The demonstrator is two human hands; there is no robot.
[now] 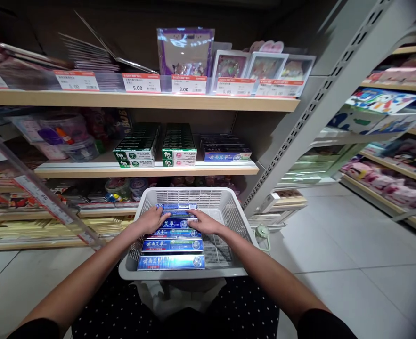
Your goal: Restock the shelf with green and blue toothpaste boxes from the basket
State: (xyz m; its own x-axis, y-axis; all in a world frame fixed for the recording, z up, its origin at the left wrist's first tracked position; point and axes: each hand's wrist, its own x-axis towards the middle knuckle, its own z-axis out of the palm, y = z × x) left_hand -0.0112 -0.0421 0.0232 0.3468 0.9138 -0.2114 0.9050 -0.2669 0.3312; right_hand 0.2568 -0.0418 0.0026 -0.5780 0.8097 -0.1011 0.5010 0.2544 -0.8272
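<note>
A row of blue toothpaste boxes (pixel 172 245) lies in a grey plastic basket (pixel 245 238) in front of me. My left hand (pixel 150 220) grips the left ends of boxes toward the far side of the row. Opposite it, my right hand (pixel 205 222) holds the right ends, its fingertips on the printed faces. Some fingers are hidden behind the boxes. On the shelf just beyond, more blue boxes (pixel 226 149) lie stacked in a line, beside two rows of green-and-white toothpaste boxes (pixel 178 153).
The wooden shelf edge (pixel 151 171) runs just behind the basket. An upper shelf (pixel 140 100) carries price tags and packaged goods. Clear plastic tubs (pixel 68 136) stand at left. A slanted metal upright (pixel 292 122) rises at right, with tiled floor (pixel 335 240) beyond.
</note>
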